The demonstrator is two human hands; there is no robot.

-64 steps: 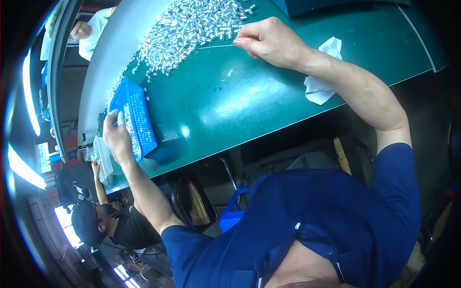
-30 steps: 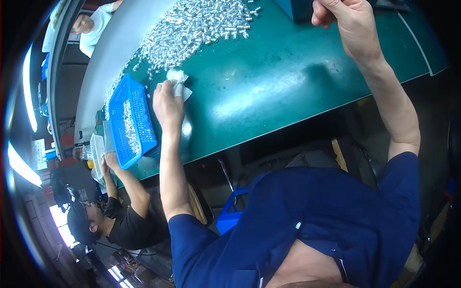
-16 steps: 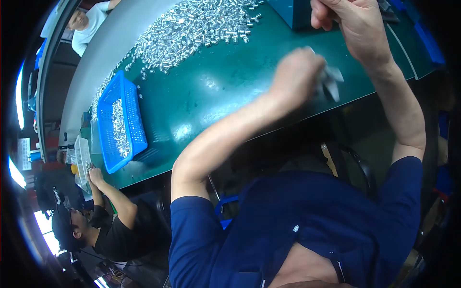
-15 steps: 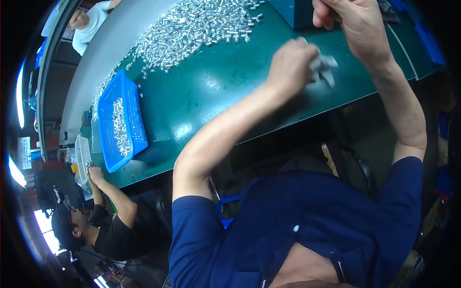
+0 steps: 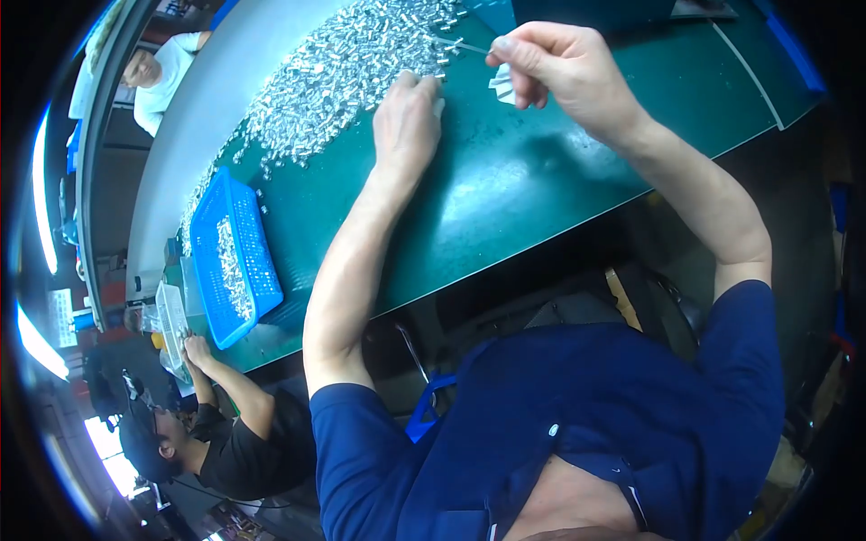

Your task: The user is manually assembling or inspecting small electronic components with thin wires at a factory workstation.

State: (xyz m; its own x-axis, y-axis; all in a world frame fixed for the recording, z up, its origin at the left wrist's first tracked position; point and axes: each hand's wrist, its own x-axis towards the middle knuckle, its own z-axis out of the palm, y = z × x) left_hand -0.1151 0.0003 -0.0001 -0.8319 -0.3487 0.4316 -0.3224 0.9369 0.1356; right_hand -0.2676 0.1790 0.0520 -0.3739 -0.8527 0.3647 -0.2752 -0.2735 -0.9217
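Observation:
My right hand (image 5: 573, 79) is closed in a pinch on a thin metal rod (image 5: 465, 45), whose far end points left toward the heap. A crumpled white cloth (image 5: 502, 85) shows just beside the fingers of this hand; whether it touches them I cannot tell. My left hand (image 5: 406, 131) is at the near right edge of a large heap of small silvery cylindrical metal parts (image 5: 334, 81). Its fingers are curled down and closed, hiding whatever is in them.
A blue perforated basket (image 5: 262, 261) with more metal parts stands left on the green tabletop (image 5: 505, 194). Beyond it a person in black handles something at a white tray (image 5: 170, 311). Another person in white is at the far left. A dark blue box (image 5: 586, 13) stands at the back.
My left hand has moved left from the white cloth to the heap's edge. My right hand has come lower and left, and the thin rod now shows in it. The view has shifted slightly.

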